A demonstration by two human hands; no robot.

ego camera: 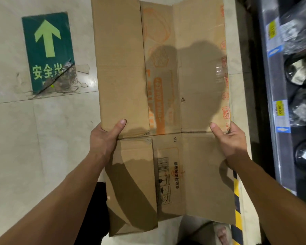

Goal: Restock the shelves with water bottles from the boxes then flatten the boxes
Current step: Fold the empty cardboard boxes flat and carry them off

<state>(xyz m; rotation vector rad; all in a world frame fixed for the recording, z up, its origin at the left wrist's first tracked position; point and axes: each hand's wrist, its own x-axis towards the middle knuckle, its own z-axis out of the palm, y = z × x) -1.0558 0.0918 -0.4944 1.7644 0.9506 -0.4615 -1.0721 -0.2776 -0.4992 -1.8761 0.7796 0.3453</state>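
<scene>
Between my two hands, the flattened cardboard box (166, 103) hangs out over the tiled floor (42, 138), panels opened flat, near flaps drooping toward my legs. Left hand (104, 137) pinches the left edge, thumb on top, fingers curled under and hidden. Right hand (228, 138) does the same on the right edge, thumb pressing the top face. Both grips sit at the middle crease line, near the fold. Green arrow floor sticker (48, 53) lies to the left, partly torn. Shelf (272, 85) with price tags and dark wrapped goods runs along the right, close to the box edge. No water bottles visible, so I judge restocking is done for this box. Risk: far panels are unsupported and could fold back or swing into the shelf; thumb-only pinch may slip if the board buckles at the crease.
</scene>
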